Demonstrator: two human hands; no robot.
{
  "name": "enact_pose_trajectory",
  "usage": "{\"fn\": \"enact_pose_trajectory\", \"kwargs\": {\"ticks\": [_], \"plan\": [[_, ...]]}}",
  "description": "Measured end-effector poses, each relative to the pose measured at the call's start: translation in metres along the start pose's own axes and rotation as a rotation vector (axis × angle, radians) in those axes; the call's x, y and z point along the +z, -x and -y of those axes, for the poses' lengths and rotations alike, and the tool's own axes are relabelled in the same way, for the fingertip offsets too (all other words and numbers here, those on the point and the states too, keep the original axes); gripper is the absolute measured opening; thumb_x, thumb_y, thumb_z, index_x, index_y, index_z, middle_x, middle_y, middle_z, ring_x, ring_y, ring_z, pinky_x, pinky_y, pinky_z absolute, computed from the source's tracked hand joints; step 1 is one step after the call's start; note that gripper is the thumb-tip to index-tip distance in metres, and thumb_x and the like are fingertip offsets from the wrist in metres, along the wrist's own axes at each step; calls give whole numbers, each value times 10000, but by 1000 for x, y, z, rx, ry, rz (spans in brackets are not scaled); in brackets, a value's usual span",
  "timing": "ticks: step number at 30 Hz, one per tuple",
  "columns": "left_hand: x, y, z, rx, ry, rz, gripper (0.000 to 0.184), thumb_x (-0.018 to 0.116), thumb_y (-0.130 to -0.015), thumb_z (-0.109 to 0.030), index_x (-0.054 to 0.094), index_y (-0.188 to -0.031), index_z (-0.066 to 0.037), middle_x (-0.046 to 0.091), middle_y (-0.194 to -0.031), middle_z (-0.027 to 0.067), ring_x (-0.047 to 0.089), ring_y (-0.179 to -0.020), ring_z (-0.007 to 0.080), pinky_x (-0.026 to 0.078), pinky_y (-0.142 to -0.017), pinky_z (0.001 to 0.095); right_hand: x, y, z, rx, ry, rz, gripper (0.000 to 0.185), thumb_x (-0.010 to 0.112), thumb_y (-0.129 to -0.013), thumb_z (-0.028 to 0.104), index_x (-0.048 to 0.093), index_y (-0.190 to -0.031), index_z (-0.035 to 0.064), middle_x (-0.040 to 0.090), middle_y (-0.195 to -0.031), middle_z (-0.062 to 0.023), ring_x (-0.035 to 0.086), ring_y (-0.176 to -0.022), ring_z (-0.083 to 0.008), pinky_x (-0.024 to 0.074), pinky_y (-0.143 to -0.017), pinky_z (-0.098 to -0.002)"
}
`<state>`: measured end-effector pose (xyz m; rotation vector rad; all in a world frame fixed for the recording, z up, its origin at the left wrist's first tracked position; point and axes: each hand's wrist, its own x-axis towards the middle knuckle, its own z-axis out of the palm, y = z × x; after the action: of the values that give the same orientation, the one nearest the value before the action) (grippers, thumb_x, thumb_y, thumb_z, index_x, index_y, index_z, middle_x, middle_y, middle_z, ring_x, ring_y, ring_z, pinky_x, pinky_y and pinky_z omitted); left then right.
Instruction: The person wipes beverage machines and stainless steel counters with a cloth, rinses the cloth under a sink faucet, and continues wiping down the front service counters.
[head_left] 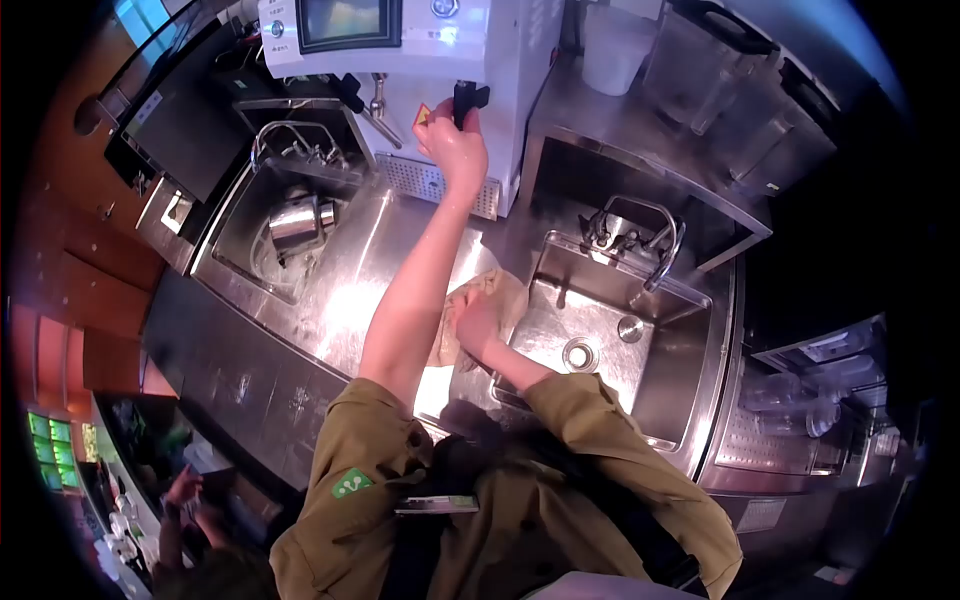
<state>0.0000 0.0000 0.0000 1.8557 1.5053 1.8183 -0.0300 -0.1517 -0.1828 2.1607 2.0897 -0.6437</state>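
Observation:
My left hand [455,152] reaches up to the front of a white machine [505,75] with a screen. Its fingers are closed round a black handle [468,103] there. Beside the hand a small red and yellow label [422,114] shows. My right hand [478,326] is closed on a tan cloth [505,294], bunched on the steel counter [345,300] at the left rim of a sink [560,310]. Part of the cloth is hidden under this hand.
A metal spout [378,100] and a drip tray [410,178] belong to the machine. Another sink [235,240] at the left holds a metal pitcher [298,222]. Clear containers [700,75] stand on the right shelf. Another person's hand [183,487] shows lower left.

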Motion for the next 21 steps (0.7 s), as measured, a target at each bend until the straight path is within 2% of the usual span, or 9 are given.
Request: {"fn": "enact_pose_trajectory", "kwargs": {"ticks": [2,5,6,9,11,13,17,19,21], "plan": [[-16,5,-3,103,-38,-33,294,648,-723,-252,610,-911,-30,595,-788,120,477,-812,245,352,-768,373,29,-3,10,74,-118,-461,570,522,-768,344,399,-1181,-29,333,-1279,-224,231,-1232,-375,140,-1023,-489],[-4,29,-28,-62,75,13,290,647,-722,-245,610,-882,-6,600,-794,128,497,-746,255,387,-699,355,68,-13,-16,103,-21,-610,549,503,-783,319,392,-1183,-41,325,-1280,-234,226,-1230,-385,142,-1029,-461],[-2,29,-25,-76,129,29,294,643,-724,-241,607,-888,0,601,-814,133,497,-739,255,393,-686,348,77,-15,-17,1,-87,-675,549,495,-791,309,378,-1208,-28,297,-1305,-222,217,-1238,-376,136,-1033,-457],[-18,30,-22,-15,226,86,247,618,-739,-206,613,-895,-13,602,-789,132,506,-805,275,393,-727,351,83,-20,-19,-306,-72,-616,578,502,-786,301,341,-1250,-3,261,-1337,-188,208,-1251,-341,132,-1038,-438],[-34,34,3,-18,287,103,220,603,-749,-203,626,-866,-18,605,-799,135,509,-816,265,391,-739,340,80,-16,-24,-352,-108,-557,588,508,-779,310,342,-1251,0,262,-1333,-199,207,-1247,-352,136,-1035,-443],[-53,22,48,-223,374,140,220,600,-749,-212,630,-834,-11,602,-759,128,516,-809,254,391,-735,334,61,-7,-24,-381,-173,-595,600,507,-770,346,359,-1239,2,266,-1321,-221,200,-1241,-375,135,-1031,-453],[-54,-55,121,-136,-44,-83,345,625,-721,-275,598,-930,-2,560,-901,144,453,-904,288,346,-803,367,64,-1,13,-110,-104,-635,540,478,-784,300,375,-1218,-4,297,-1296,-230,265,-1203,-392,181,-1016,-462],[-49,-91,128,-104,-53,21,441,650,-692,-328,576,-978,-1,526,-990,150,416,-942,311,321,-830,386,67,-20,32,-52,-137,-645,485,452,-802,249,385,-1209,-5,314,-1293,-218,291,-1197,-370,196,-1014,-450],[-36,-118,146,-21,-22,19,372,669,-670,-344,615,-813,-4,571,-854,128,456,-849,314,353,-776,410,72,-48,31,-10,-241,-577,434,425,-819,193,395,-1203,-7,330,-1292,-205,309,-1199,-340,202,-1016,-435]]}}
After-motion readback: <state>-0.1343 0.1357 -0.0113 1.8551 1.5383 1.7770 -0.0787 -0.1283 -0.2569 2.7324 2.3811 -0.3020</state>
